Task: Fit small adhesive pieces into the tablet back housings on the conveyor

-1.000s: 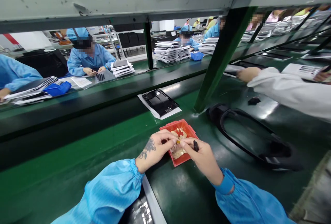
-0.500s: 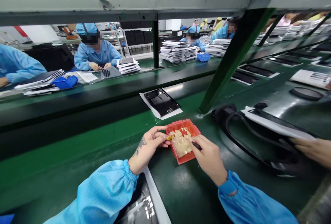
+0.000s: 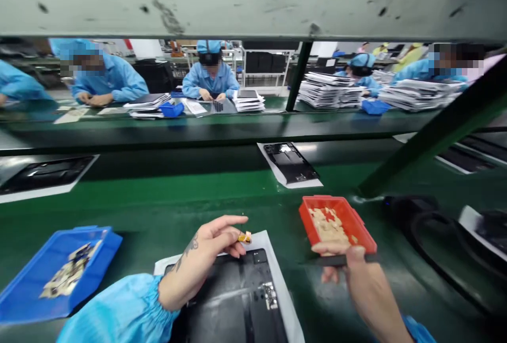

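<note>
My left hand (image 3: 216, 240) pinches a small orange-gold flex cable (image 3: 244, 237) between thumb and fingers. It hovers over the top edge of a black tablet housing (image 3: 233, 290), which lies on a white sheet (image 3: 263, 240) in front of me. My right hand (image 3: 360, 274) is closed around dark tweezers (image 3: 332, 261), their thin tip blurred and pointing left. That hand is at the near side of a red bin (image 3: 360, 224), partly covering it. Inside the bin are several pale yellowish pieces (image 3: 327, 224).
A blue bin (image 3: 111, 243) with small parts stands at left. Other housings (image 3: 291, 163) lie on the green bench (image 3: 190, 195). A slanted green post (image 3: 431, 126) and black cable (image 3: 420, 258) are at right. Co-workers (image 3: 212, 76) sit opposite; a beam (image 3: 237, 2) crosses above.
The view has swung left. My left hand has moved from the red bin to above the tablet housing with the flex cable; my right hand has come back to the bin's near side.
</note>
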The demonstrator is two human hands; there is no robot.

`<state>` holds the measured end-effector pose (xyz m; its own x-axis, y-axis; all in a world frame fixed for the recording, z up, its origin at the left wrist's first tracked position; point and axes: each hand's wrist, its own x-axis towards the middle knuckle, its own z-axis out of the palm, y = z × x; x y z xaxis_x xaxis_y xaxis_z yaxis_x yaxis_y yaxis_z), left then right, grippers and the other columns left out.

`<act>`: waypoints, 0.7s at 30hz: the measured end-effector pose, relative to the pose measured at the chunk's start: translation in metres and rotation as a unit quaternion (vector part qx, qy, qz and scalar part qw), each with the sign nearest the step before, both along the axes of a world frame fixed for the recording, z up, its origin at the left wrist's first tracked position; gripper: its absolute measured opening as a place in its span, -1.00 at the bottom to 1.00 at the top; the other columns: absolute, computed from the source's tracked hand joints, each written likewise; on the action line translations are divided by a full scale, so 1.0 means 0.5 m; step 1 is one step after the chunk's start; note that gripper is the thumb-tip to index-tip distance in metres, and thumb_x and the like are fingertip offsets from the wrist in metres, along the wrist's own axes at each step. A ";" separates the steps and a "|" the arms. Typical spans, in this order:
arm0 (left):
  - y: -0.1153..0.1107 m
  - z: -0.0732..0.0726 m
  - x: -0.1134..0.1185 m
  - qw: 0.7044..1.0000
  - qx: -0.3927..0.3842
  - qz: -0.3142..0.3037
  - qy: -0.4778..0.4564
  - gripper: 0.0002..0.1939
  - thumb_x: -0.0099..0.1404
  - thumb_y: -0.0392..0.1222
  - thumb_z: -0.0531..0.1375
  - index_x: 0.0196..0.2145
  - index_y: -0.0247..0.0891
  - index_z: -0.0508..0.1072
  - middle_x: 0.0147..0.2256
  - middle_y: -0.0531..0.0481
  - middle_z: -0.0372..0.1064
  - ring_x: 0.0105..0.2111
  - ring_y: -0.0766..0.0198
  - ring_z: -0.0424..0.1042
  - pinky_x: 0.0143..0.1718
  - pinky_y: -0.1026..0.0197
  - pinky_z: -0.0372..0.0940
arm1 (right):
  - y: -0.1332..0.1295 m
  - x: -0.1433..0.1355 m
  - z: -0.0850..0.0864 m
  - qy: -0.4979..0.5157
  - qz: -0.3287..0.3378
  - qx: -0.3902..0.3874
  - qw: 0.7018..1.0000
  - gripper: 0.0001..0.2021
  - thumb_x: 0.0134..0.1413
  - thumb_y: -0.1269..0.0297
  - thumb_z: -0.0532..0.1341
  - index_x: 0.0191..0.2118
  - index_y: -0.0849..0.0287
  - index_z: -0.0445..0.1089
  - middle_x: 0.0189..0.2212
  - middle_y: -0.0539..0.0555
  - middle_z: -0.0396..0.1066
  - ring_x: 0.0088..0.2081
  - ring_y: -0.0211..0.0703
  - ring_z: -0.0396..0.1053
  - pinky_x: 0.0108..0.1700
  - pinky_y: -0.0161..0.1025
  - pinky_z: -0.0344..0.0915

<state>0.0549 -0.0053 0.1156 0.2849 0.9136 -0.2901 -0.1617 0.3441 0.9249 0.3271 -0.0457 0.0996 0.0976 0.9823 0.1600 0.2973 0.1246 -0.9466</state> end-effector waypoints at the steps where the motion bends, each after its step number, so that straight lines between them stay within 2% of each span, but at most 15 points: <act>1: -0.012 0.005 -0.013 1.000 -0.009 0.006 -0.007 -0.59 0.21 -0.19 0.21 0.00 -0.41 0.41 -0.41 -0.12 0.48 -0.42 0.29 0.43 -0.31 0.26 0.29 | -0.004 -0.026 0.010 0.012 0.042 0.002 0.999 -0.52 0.27 -0.07 -0.02 -0.25 0.17 0.52 -0.59 0.06 0.41 -0.61 -0.20 0.39 -0.54 -0.33 0.40; 4: -0.041 0.018 -0.045 0.999 -0.017 0.019 -0.030 -0.62 0.21 -0.21 0.21 -0.04 -0.43 0.42 -0.43 -0.13 0.48 -0.44 0.31 0.41 -0.34 0.28 0.27 | -0.010 -0.104 0.045 -0.001 0.145 0.039 0.989 -0.81 0.20 0.16 0.18 -0.12 0.02 0.48 -0.36 0.02 0.46 -0.51 -0.26 0.46 -0.42 -0.38 0.46; 7: -0.062 0.026 -0.072 0.998 -0.016 0.026 -0.062 -0.66 0.23 -0.23 0.19 -0.05 -0.43 0.42 -0.46 -0.10 0.47 -0.45 0.34 0.40 -0.34 0.30 0.26 | -0.008 -0.168 0.076 -0.074 0.231 0.129 0.961 -0.78 0.16 0.34 0.23 -0.08 -0.02 0.46 -0.23 0.05 0.44 -0.33 -0.22 0.49 -0.30 -0.39 0.47; 9: -0.072 0.027 -0.089 0.996 -0.026 0.032 -0.084 -0.66 0.23 -0.24 0.19 -0.05 -0.43 0.42 -0.47 -0.09 0.46 -0.45 0.34 0.40 -0.34 0.31 0.25 | -0.005 -0.201 0.089 -0.133 0.261 0.209 0.933 -0.76 0.14 0.37 0.25 -0.07 0.03 0.47 -0.16 0.10 0.45 -0.16 -0.14 0.47 -0.16 -0.34 0.46; 11: -0.079 0.024 -0.107 0.993 -0.037 0.039 -0.105 -0.66 0.22 -0.25 0.19 -0.05 -0.43 0.43 -0.46 -0.10 0.46 -0.46 0.34 0.40 -0.33 0.31 0.25 | 0.001 -0.227 0.095 -0.172 0.273 0.263 0.909 -0.77 0.12 0.38 0.26 -0.08 0.06 0.48 -0.15 0.10 0.48 -0.08 -0.09 0.45 -0.07 -0.30 0.44; 14: -0.087 0.012 -0.129 0.989 -0.045 0.043 -0.131 -0.68 0.22 -0.26 0.19 -0.07 -0.45 0.43 -0.47 -0.10 0.45 -0.47 0.35 0.41 -0.34 0.31 0.25 | 0.011 -0.254 0.090 -0.188 0.261 0.308 0.895 -0.77 0.13 0.37 0.24 -0.07 0.06 0.46 -0.22 0.06 0.53 -0.12 -0.05 0.48 0.07 -0.08 0.37; 16: -0.090 0.002 -0.140 0.988 -0.047 0.041 -0.142 -0.69 0.22 -0.28 0.18 -0.08 -0.45 0.44 -0.48 -0.10 0.45 -0.47 0.35 0.41 -0.36 0.32 0.25 | 0.020 -0.263 0.079 -0.200 0.263 0.337 0.881 -0.80 0.14 0.36 0.23 -0.10 0.04 0.46 -0.27 0.02 0.54 -0.21 -0.06 0.52 0.18 0.08 0.21; 17: -0.090 -0.003 -0.144 0.987 -0.050 0.039 -0.147 -0.70 0.21 -0.29 0.18 -0.09 -0.45 0.45 -0.47 -0.10 0.44 -0.48 0.35 0.41 -0.36 0.32 0.25 | 0.026 -0.266 0.071 -0.208 0.273 0.349 0.872 -0.82 0.13 0.36 0.24 -0.14 0.02 0.46 -0.29 -0.01 0.55 -0.26 -0.09 0.53 0.23 0.10 0.11; 19: -0.090 -0.011 -0.149 0.985 -0.056 0.039 -0.159 -0.70 0.20 -0.31 0.18 -0.10 -0.44 0.46 -0.46 -0.09 0.44 -0.49 0.36 0.41 -0.37 0.33 0.25 | 0.036 -0.269 0.056 -0.224 0.306 0.372 0.847 -0.84 0.09 0.37 0.27 -0.19 0.02 0.47 -0.30 -0.05 0.55 -0.31 -0.17 0.54 0.30 0.02 -0.05; 21: -0.088 -0.016 -0.151 0.983 -0.063 0.041 -0.170 -0.71 0.19 -0.31 0.18 -0.11 -0.43 0.46 -0.45 -0.09 0.44 -0.49 0.38 0.41 -0.38 0.34 0.25 | 0.043 -0.268 0.042 -0.226 0.325 0.383 0.835 -0.82 0.05 0.36 0.32 -0.19 0.02 0.47 -0.28 -0.05 0.55 -0.29 -0.19 0.53 0.31 -0.05 -0.07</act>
